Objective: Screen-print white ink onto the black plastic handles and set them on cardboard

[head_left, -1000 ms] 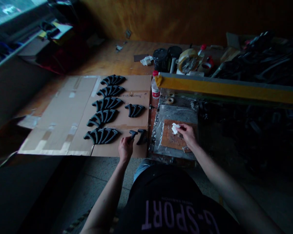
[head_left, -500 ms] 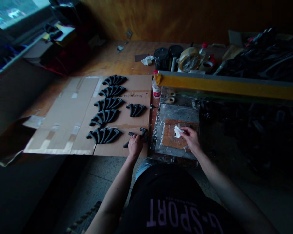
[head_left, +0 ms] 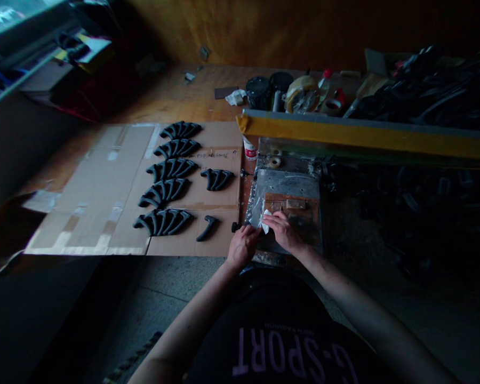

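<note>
My left hand (head_left: 243,246) is closed around a dark curved handle-like piece (head_left: 234,227); only its blunt end shows, the rest being hidden by my fingers. My right hand (head_left: 283,230) pinches a crumpled white cloth (head_left: 266,221) right beside the left hand, above the near left part of a metal plate (head_left: 288,181). One dark curved piece (head_left: 207,228) lies alone on the cardboard (head_left: 220,246), left of my left hand. Behind it rests a small group of similar pieces (head_left: 217,179). Several more groups, such as the nearest one (head_left: 164,222), form a column further left.
A brown board (head_left: 312,209) with a small block (head_left: 296,204) lies on the metal plate. Behind it a long yellow-faced bar (head_left: 364,136) crosses to the right. A bottle (head_left: 250,150), tape rolls (head_left: 275,162) and dark tubs (head_left: 258,92) stand nearby. Dark parts are heaped at right (head_left: 428,90).
My left hand has lifted one dark piece off the cardboard and moved right with it. My right hand has brought the white cloth left, so the hands now meet.
</note>
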